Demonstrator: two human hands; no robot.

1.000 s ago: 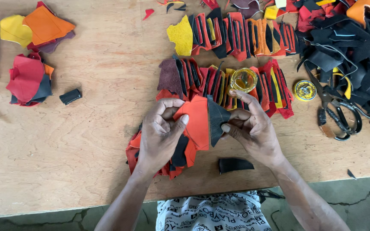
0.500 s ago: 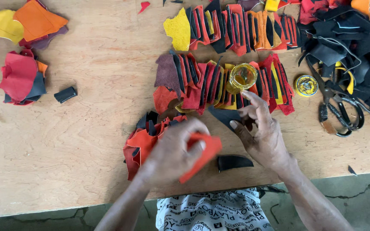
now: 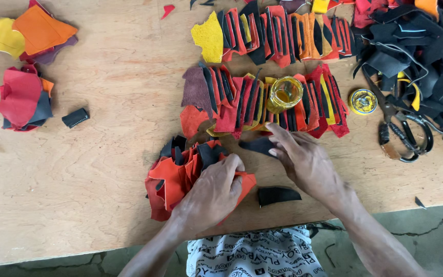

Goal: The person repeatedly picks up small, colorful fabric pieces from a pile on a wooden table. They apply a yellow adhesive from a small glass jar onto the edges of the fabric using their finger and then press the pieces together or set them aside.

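Your left hand (image 3: 212, 191) lies palm down on a pile of orange and black leather pieces (image 3: 173, 177) at the near edge of the wooden table (image 3: 103, 154), fingers curled over an orange piece (image 3: 245, 180) and pressing it against the pile. Your right hand (image 3: 303, 161) rests just beside it, fingers close together, fingertips touching a black piece (image 3: 259, 145) that lies flat on the table between the pile and a row of red, orange and black strips (image 3: 262, 100). Another black piece (image 3: 278, 195) lies near your right wrist. A small glass jar (image 3: 285, 93) stands on the row of strips, and a yellow lid (image 3: 363, 101) and scissors (image 3: 403, 131) lie to the right.
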